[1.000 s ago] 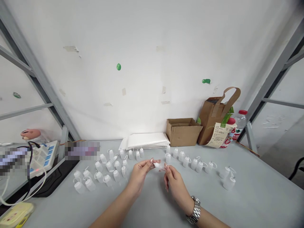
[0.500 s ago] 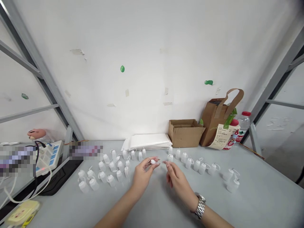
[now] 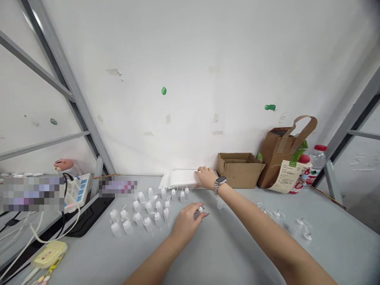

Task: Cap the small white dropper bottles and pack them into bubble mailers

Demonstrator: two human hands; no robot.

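My left hand point(image 3: 185, 222) is closed in a pinch around a small white-capped squeeze bottle point(image 3: 200, 209), most of it hidden by the fingers. My right hand point(image 3: 206, 178) reaches to the back, fingers bent over the right end of a stack of flat white packs point(image 3: 182, 178) and thumb at its front edge. Left of my left hand, several translucent bottles point(image 3: 147, 223) with looped cap straps stand in loose rows. More such bottles point(image 3: 298, 225) stand at the right, some hidden behind my right forearm. One bottle point(image 3: 220, 203) shows just beneath my right wrist.
An open cardboard box point(image 3: 241, 174) stands behind my right wrist. Beside it are a brown paper bag point(image 3: 271, 158) and a red-capped bottle point(image 3: 317, 160). At the left lie a power strip point(image 3: 80, 192), cables, a black flat device point(image 3: 89, 217) and a yellow case point(image 3: 50, 253).
My right hand has moved from near my left hand forward to the white packs. My left hand still pinches the bottle. The view has shifted, so things sit further right.
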